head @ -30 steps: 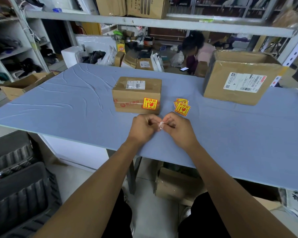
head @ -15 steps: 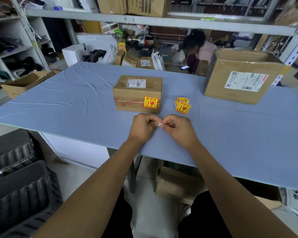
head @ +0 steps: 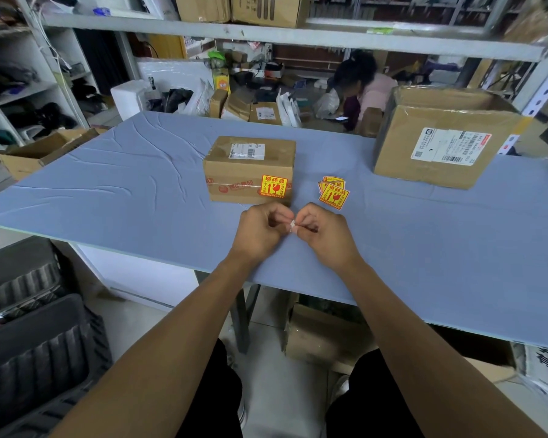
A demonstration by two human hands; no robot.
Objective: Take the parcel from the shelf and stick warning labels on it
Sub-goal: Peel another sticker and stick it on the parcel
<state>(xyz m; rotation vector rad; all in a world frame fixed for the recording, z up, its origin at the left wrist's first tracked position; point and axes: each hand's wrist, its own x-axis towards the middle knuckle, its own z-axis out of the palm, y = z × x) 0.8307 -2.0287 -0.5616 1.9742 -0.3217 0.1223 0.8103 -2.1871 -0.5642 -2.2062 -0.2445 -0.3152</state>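
The parcel (head: pixel 250 169) is set on the blue worktop (head: pixel 108 184), off the shelf, with one yellow warning label (head: pixel 274 186) already stuck on its near side. A small stack of spare labels (head: pixel 333 193) is laid just beside it to the right. A small white scrap (head: pixel 293 225), probably label backing, is pinched between the left hand (head: pixel 260 230) and the right hand (head: pixel 321 232), both clenched around it in front of the parcel. The step in hand is judged to be the peeling or folding of backing paper. Next, a sticky label would have to be freed and pressed flat onto a bare face of the parcel, without creases.
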